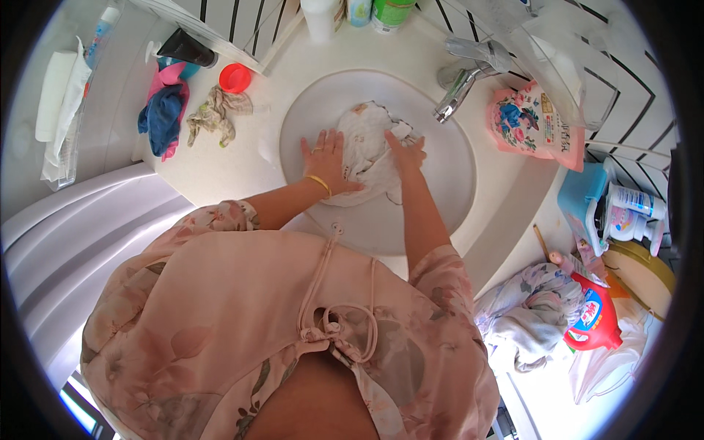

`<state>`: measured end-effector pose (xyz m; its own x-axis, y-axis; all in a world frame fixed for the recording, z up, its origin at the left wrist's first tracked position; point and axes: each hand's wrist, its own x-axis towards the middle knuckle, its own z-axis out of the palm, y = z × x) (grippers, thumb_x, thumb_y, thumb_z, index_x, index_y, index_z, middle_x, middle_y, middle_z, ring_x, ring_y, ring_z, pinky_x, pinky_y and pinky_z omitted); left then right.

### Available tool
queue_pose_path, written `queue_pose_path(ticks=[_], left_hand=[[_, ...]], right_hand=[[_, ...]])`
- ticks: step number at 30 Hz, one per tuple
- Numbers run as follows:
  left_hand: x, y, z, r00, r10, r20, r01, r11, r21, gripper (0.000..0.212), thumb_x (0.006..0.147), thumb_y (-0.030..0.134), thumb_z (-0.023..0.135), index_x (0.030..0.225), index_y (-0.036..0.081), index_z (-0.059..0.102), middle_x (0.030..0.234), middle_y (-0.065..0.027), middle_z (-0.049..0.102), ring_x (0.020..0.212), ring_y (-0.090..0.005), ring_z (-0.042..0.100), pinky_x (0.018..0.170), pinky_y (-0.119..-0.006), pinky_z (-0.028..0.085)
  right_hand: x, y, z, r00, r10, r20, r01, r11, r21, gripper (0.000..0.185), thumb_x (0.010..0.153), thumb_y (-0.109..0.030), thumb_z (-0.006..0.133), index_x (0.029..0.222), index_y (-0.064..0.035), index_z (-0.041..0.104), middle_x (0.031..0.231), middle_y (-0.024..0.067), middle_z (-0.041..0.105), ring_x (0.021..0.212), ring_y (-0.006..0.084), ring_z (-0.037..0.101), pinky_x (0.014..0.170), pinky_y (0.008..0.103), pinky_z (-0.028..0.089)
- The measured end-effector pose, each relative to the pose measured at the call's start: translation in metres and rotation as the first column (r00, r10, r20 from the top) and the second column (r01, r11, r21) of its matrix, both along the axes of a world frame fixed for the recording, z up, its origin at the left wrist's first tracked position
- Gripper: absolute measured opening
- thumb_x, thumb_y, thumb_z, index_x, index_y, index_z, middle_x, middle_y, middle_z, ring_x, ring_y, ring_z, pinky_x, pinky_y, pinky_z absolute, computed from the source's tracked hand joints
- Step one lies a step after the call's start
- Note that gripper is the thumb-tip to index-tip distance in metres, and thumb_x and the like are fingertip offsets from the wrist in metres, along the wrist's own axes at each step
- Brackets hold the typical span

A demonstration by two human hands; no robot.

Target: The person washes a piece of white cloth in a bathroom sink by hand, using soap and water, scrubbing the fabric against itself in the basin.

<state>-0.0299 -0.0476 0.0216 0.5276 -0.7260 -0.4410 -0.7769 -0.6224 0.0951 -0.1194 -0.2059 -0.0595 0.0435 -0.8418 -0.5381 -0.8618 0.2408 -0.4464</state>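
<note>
A damp-looking white cloth [360, 137] with small printed marks and a dark-edged trim lies crumpled in the round white washbasin [440, 209]. My left hand [324, 157] rests flat along the cloth's left side, thumb spread across its lower part; a ring and a gold bangle are on it. On the cloth's right side, my right hand [406, 154] has a bunched fold between thumb and fingers; the fingertips are partly hidden. The chrome faucet [456, 93] points over the basin's upper right rim, and no running water shows.
Left on the counter lie a blue cloth [162, 118], a patterned cloth [217, 115], a red cap [235, 78] and a black tube [187, 48]. A pink refill pouch [536, 124] stands right of the faucet. Further right are a red detergent bottle [594, 313] and piled fabric [528, 308].
</note>
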Motion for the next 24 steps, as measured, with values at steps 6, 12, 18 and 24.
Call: queue_pose_path(ticks=[6,12,18,24], left_hand=[[0.003,-0.01,-0.012,0.978,-0.042,-0.204,0.081,0.979,0.189,0.12,0.055,0.066,0.066,0.142,0.004,0.01,0.148,-0.0102,0.014,0.138,-0.025,0.01,0.103,-0.061,0.01],[-0.001,-0.015,-0.026,0.983,-0.041,-0.18,0.071,0.984,0.165,0.118,0.057,0.064,0.067,0.143,0.008,0.01,0.149,-0.0073,0.014,0.138,-0.0261,0.009,0.102,-0.063,0.009],[0.002,-0.017,-0.03,0.98,-0.018,-0.198,0.044,0.991,0.129,0.121,0.054,0.064,0.069,0.142,0.006,0.01,0.148,-0.0095,0.014,0.137,-0.0266,0.01,0.102,-0.062,0.009],[0.022,0.01,-0.023,0.957,-0.021,-0.29,0.069,0.985,0.156,0.126,0.048,0.061,0.073,0.141,0.003,0.013,0.147,-0.0147,0.015,0.137,-0.0292,0.011,0.103,-0.06,0.01]], right_hand=[[0.039,0.011,0.009,0.789,0.601,0.127,-0.572,0.794,-0.206,0.07,0.063,-0.038,0.071,0.12,-0.0052,0.048,0.118,0.0199,0.046,0.105,0.0322,0.05,0.085,0.0409,0.044],[0.082,0.007,0.02,0.785,0.616,-0.069,-0.618,0.768,-0.168,0.059,0.062,-0.042,0.068,0.112,-0.0123,0.055,0.117,0.0168,0.044,0.109,0.0326,0.043,0.083,0.0497,0.041],[0.074,-0.014,-0.025,0.776,0.624,0.093,-0.612,0.78,-0.13,0.053,0.061,-0.038,0.069,0.106,-0.0108,0.059,0.13,0.011,0.039,0.115,0.0368,0.039,0.09,0.0498,0.037],[-0.008,0.036,0.064,0.385,0.923,-0.024,-0.751,0.298,-0.589,0.04,0.058,-0.013,0.068,0.097,-0.0078,0.059,0.131,0.0132,0.042,0.111,0.0375,0.043,0.089,0.0467,0.039]])
